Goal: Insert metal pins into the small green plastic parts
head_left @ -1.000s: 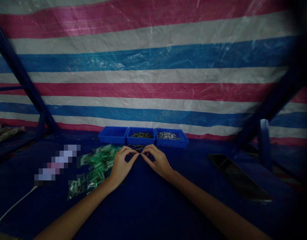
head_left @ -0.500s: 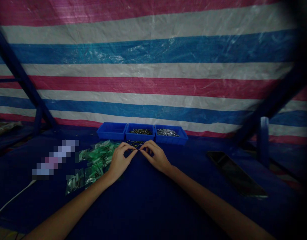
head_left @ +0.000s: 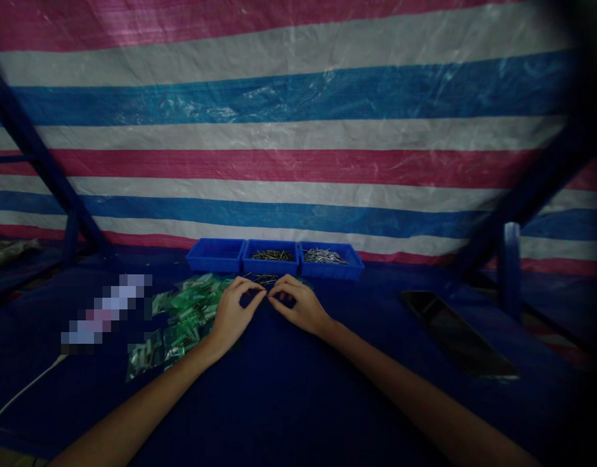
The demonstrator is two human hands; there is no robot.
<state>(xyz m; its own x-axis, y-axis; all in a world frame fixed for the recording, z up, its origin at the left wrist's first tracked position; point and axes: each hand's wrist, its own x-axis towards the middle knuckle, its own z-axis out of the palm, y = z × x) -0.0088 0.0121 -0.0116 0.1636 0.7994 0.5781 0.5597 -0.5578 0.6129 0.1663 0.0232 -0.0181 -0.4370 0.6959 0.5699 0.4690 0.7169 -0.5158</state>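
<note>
My left hand (head_left: 234, 312) and my right hand (head_left: 301, 303) meet fingertip to fingertip over the blue table. Thumb and forefinger are pinched together on each. Whatever lies between the fingertips is too small and dark to name. Just behind them, several thin, dark metal pieces (head_left: 262, 279) lie loose on the table. To the left of my left hand is a pile of small clear and green plastic bags (head_left: 196, 305), and a few nearer bags (head_left: 145, 350) show pale contents.
Three blue bins stand in a row at the back: a left bin (head_left: 214, 262), a middle bin (head_left: 269, 266) with brownish metal pins, and a right bin (head_left: 331, 270) with silvery ones. A phone-like dark slab (head_left: 458, 334) lies right. A blurred-out item (head_left: 108, 308) with a white cable lies left.
My right fingertips have come slightly closer to my left ones. A thin piece that showed between them earlier is now hidden. The camera view has shifted a little.
</note>
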